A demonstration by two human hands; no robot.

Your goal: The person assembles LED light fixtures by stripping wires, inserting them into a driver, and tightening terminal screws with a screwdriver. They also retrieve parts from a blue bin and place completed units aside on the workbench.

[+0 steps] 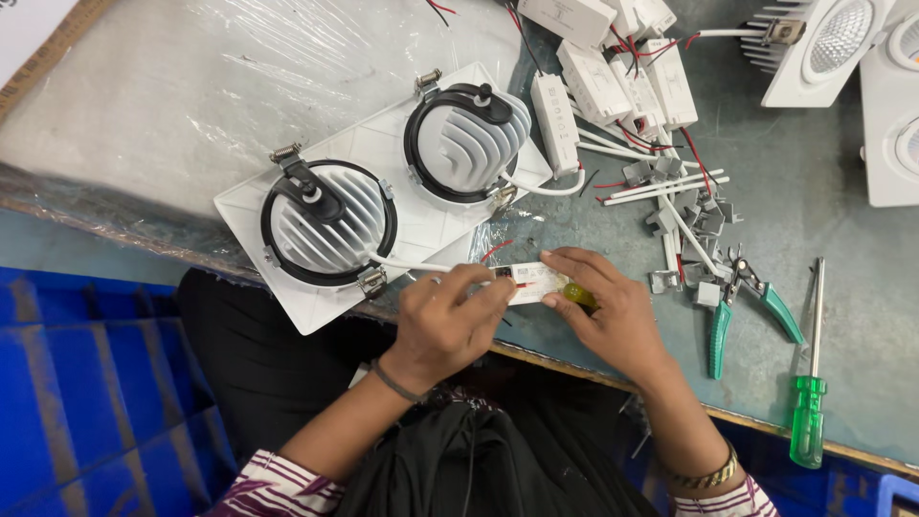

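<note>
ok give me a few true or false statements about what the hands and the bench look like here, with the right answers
1. Both hands hold one small white driver box between them. True: the left hand grips one end, the right hand the other.
2. The white twin downlight frame lies with its lenses facing up. False: its ribbed heat sinks face up.
3. The green-handled pliers lie on the bench, in neither hand. True.
4. The green-handled screwdriver is in the left hand. False: it lies on the bench, beyond the right hand.
5. More white driver boxes with red wires lie at the far side of the bench. True.
</note>
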